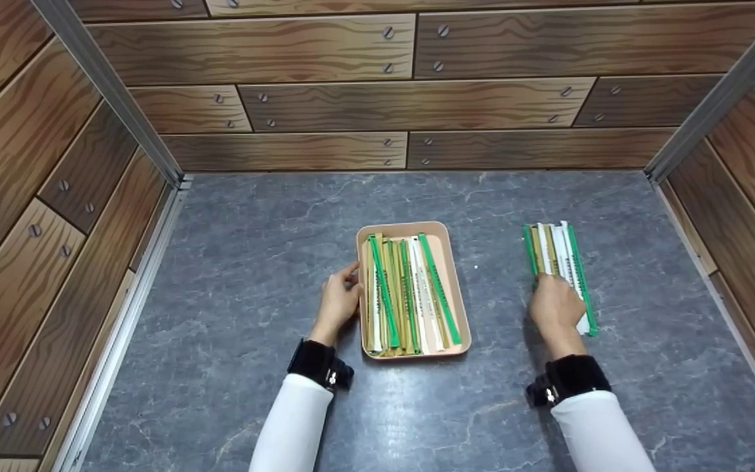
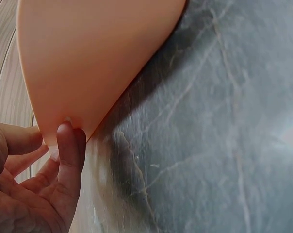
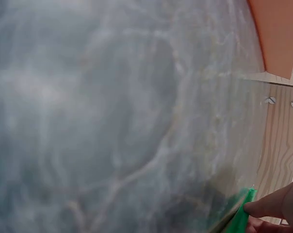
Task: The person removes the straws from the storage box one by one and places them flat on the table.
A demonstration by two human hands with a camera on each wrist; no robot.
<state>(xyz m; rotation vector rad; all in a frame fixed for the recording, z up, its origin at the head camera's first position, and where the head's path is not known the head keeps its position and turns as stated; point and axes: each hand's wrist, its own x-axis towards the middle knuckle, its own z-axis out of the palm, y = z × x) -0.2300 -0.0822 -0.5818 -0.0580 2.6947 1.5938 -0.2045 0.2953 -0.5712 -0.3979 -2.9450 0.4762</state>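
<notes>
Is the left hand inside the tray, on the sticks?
No: in the head view the left hand is outside the peach tray, fingers touching its left wall, not the wrapped sticks inside.

The printing on the green, white and tan paper-wrapped sticks [image 1: 410, 295] in the peach plastic tray [image 1: 451, 278] is way too small to read. The right hand [image 1: 554, 307] covers the near ends of the loose bundle of wrapped sticks [image 1: 558, 252] lying right of that tray, so its grip is hard to make out. The right wrist view is mostly blurry grey stone tabletop [image 3: 112, 121], with one green tip [image 3: 243, 216] cut off at the bottom edge. In the left wrist view the tray runs off the top.
</notes>
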